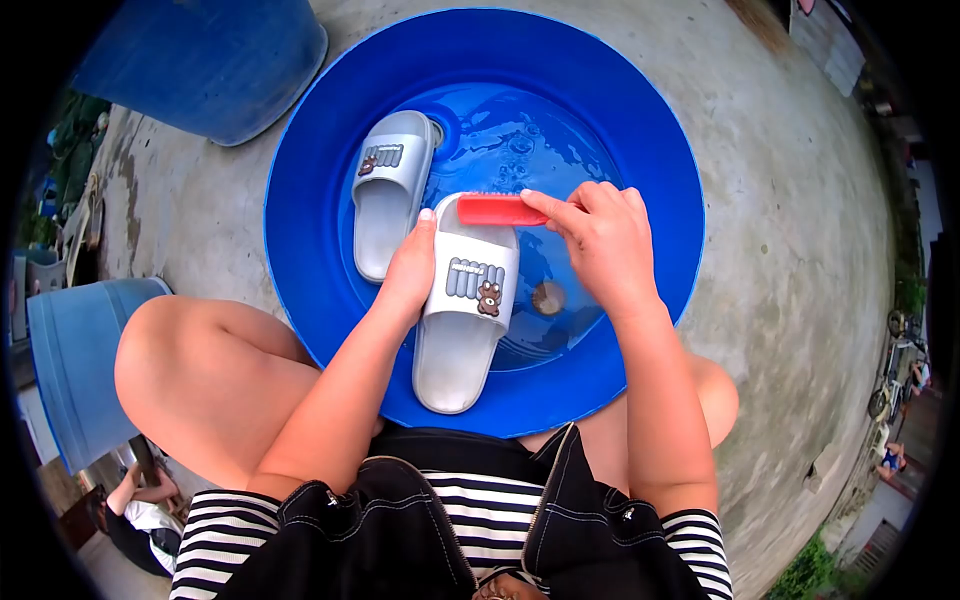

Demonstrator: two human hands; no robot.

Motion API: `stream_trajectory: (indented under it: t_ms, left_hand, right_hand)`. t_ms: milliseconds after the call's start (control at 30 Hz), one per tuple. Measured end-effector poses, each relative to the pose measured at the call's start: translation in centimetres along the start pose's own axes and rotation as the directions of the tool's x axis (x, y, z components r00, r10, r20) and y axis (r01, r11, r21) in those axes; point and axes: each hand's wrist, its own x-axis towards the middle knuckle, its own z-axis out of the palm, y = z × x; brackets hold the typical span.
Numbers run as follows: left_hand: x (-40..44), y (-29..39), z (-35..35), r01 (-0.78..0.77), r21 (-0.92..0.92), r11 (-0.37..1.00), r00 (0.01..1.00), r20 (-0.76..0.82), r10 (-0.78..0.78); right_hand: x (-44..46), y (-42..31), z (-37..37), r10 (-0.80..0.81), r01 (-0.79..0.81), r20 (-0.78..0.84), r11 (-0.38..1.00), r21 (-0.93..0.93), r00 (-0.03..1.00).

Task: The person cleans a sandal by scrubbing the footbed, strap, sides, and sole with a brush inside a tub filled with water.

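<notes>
A grey-and-white slide sandal (465, 345) with a bear on its strap is held over the tub by my left hand (408, 265), which grips its left side near the toe. My right hand (608, 240) pinches a red scrubbing brush (490, 210) by its right end. The brush lies across the sandal's toe end, its bristles mostly hidden. A matching slide sandal (385, 205) rests in the blue tub (320, 140), to the left of the held one. Shallow water (530, 120) covers the tub's bottom, and a round brownish object (548, 298) shows there.
A large blue container (200, 70) stands at the upper left, and a lighter blue bucket (90, 360) at the left. Concrete ground (780, 250) surrounds the tub. Another person (145, 520) is at the lower left. A motorbike (888, 375) stands far right.
</notes>
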Motion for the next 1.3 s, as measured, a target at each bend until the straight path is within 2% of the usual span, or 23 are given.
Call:
stream_trajectory:
  t_ms: [33, 100, 167, 200, 233, 300, 333, 433, 467, 500, 567, 633, 700, 867, 933, 1000, 1033, 1100, 1133, 1167, 1233, 1300]
  left_hand:
    - [0.0, 0.0, 0.0, 0.023, -0.027, 0.999, 1.0, 0.001, -0.023]
    - [0.6, -0.3, -0.2, 0.009, -0.026, 1.0, 1.0, 0.006, -0.009]
    - [0.9, -0.4, -0.2, -0.023, -0.018, 1.0, 0.999, 0.039, 0.024]
    - [0.6, 0.0, -0.2, -0.042, 0.043, 0.998, 0.999, 0.018, 0.042]
    - [0.8, -0.1, -0.3, -0.04, 0.045, 0.998, 0.999, 0.018, 0.04]
    - [0.8, -0.1, -0.4, 0.018, -0.056, 0.998, 1.0, 0.012, -0.017]
    - [0.0, 0.1, 0.1, 0.035, -0.041, 0.999, 0.999, -0.013, -0.035]
    - [0.4, -0.2, -0.1, -0.014, -0.014, 1.0, 1.0, -0.005, 0.014]
    - [0.6, -0.4, -0.3, -0.013, -0.015, 1.0, 1.0, -0.007, 0.013]
    - [0.9, -0.7, -0.4, -0.026, -0.008, 1.0, 1.0, -0.011, 0.026]
    - [1.3, -1.3, -0.5, -0.042, 0.0, 0.999, 0.999, -0.012, 0.042]
    - [1.4, -1.6, -0.8, -0.027, -0.006, 1.0, 0.999, -0.039, 0.026]
    - [1.3, -1.6, -0.8, -0.042, 0.021, 0.999, 0.998, -0.044, 0.043]
    - [1.5, -1.5, -0.8, -0.07, 0.061, 0.996, 0.995, -0.072, 0.074]
    - [1.3, -1.3, -0.6, -0.033, -0.002, 0.999, 0.998, -0.06, 0.033]
    - [1.3, -1.3, -0.6, -0.047, -0.005, 0.999, 0.998, -0.044, 0.046]
    - [1.1, -1.2, -0.6, -0.064, -0.01, 0.998, 0.997, -0.032, 0.063]
    - [1.6, -1.6, -1.2, -0.087, 0.04, 0.995, 0.996, -0.03, 0.088]
    - [1.8, -1.7, -1.3, -0.108, 0.092, 0.99, 0.994, -0.021, 0.11]
    - [1.9, -1.9, -1.4, -0.107, 0.093, 0.99, 0.994, -0.02, 0.11]
    - [1.1, -1.5, -0.7, -0.036, -0.012, 0.999, 0.996, -0.087, 0.035]
    - [0.4, -1.4, -0.2, -0.049, -0.014, 0.999, 0.993, -0.104, 0.048]
  right_hand:
    - [0.2, 0.2, -0.1, 0.044, -0.05, -0.078, 0.995, -0.083, 0.996]
    - [0.7, 0.6, -0.7, 0.069, -0.083, -0.098, 0.986, -0.142, 0.993]
    - [1.0, 0.8, -0.8, 0.038, -0.039, 0.009, 0.998, 0.046, 0.999]
    - [0.8, 0.7, -0.5, -0.046, 0.043, 0.037, 0.996, 0.084, 0.998]
    - [0.7, 0.5, 0.0, -0.045, 0.041, 0.037, 0.996, 0.085, 0.998]
    - [0.5, 0.0, 0.5, 0.018, -0.018, -0.013, 1.0, 0.001, 1.0]
    - [0.2, -0.3, -0.3, 0.067, -0.07, -0.065, 0.997, -0.04, 0.996]
    - [0.7, 0.6, -1.3, 0.125, -0.132, -0.074, 0.986, -0.099, 0.989]
    - [0.6, 1.2, -1.5, 0.101, -0.102, -0.019, 0.995, -0.019, 0.995]
    - [0.4, 1.4, -1.6, 0.101, -0.102, -0.018, 0.995, -0.019, 0.995]
    - [-0.4, 1.5, -2.1, -0.004, -0.006, 0.175, 0.998, 0.056, 0.984]
    - [-0.6, 1.0, -2.1, 0.066, -0.066, 0.166, 0.998, -0.002, 0.984]
    - [-0.3, 1.0, -2.4, 0.072, -0.07, 0.038, 0.996, -0.052, 0.997]
    - [-0.3, 1.0, -2.2, 0.013, -0.011, 0.091, 1.0, -0.026, 0.996]
    - [-0.6, 1.1, -2.1, 0.009, -0.003, 0.11, 0.999, -0.051, 0.994]
    - [-0.1, 1.1, -2.2, 0.072, -0.076, -0.034, 0.988, -0.133, 0.997]
    - [0.0, 1.1, -2.5, 0.069, -0.073, -0.036, 0.988, -0.134, 0.997]
    - [0.0, 1.4, -2.7, 0.019, -0.02, 0.063, 1.0, 0.01, 0.998]
    - [-0.2, 1.1, -2.6, 0.008, -0.011, 0.131, 1.0, 0.023, 0.991]
    - [-0.2, 0.9, -2.2, 0.009, -0.012, 0.13, 1.0, 0.022, 0.991]
    - [-0.8, 0.8, -1.7, 0.118, -0.11, 0.129, 0.992, -0.061, 0.985]
    - [-1.0, 1.4, -1.9, 0.143, -0.134, 0.143, 0.988, -0.072, 0.979]
